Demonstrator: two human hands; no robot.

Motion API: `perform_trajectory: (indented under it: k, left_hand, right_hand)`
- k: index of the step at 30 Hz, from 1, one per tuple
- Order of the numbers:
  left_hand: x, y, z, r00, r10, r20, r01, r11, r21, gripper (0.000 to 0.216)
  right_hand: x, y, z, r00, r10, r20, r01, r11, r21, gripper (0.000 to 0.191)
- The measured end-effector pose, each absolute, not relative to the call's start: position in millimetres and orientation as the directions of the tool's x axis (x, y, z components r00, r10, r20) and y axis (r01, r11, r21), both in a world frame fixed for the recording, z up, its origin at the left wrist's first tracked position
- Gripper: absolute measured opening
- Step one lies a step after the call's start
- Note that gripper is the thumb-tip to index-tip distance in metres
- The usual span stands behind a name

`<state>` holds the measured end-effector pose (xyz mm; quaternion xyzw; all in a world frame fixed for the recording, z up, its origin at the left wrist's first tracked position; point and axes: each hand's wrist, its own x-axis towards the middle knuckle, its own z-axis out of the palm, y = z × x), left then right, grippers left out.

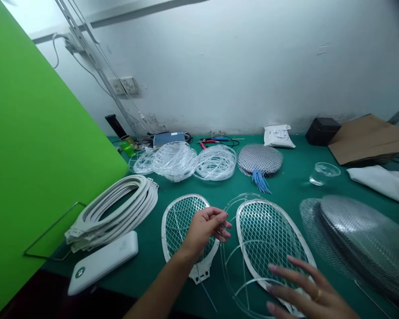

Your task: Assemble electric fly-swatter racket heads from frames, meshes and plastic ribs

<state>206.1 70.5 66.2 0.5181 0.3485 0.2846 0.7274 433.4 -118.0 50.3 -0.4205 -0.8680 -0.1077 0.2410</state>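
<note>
My left hand (208, 228) is closed in a pinch above a white racket-shaped frame with metal mesh (182, 217). Its fingertips are beside the left rim of a clear plastic frame (231, 266) with curved ribs; I cannot make out what they pinch. My right hand (306, 288), wearing a ring, is open with fingers spread over the lower end of a second white meshed racket frame (266, 226). The clear frame overlaps this second racket frame. A thin bluish strand (208, 297) extends below the left racket frame's neck.
At left lie stacked white racket frames (146, 199) and a white power bank (103, 263). Clear plastic rings (174, 161) and round mesh pieces (261, 155) with blue strands (261, 180) sit behind. Mesh sheets (362, 230) and a plastic cup (322, 173) are at right.
</note>
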Motion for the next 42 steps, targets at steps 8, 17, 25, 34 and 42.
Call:
perform_trajectory:
  k: [8, 17, 25, 34, 42]
  left_hand:
    - [229, 63, 57, 0.581, 0.762, -0.287, -0.018, 0.365, 0.931, 0.034]
    - [245, 67, 32, 0.528, 0.752, -0.393, 0.215, 0.33, 0.919, 0.03]
    - [258, 76, 38, 0.548, 0.758, -0.354, 0.41, 0.126, 0.904, 0.054]
    - [271, 73, 50, 0.549, 0.806, -0.22, 0.609, -0.205, 0.767, 0.042]
    - [276, 73, 50, 0.571, 0.795, -0.203, 0.7, -0.342, 0.627, 0.043]
  right_hand:
    - [492, -31, 78, 0.217, 0.974, 0.06, 0.541, -0.069, -0.838, 0.053]
    - [519, 6, 41, 0.173, 0.983, -0.068, 0.511, -0.149, -0.847, 0.042]
    - [522, 8, 9, 0.046, 0.978, 0.201, 0.87, 0.06, -0.489, 0.035]
    - [519, 13, 2, -0.088, 0.952, 0.293, 0.993, 0.108, -0.054, 0.033]
    - [516, 10, 3, -0.102, 0.961, 0.258, 0.994, 0.111, -0.021, 0.034]
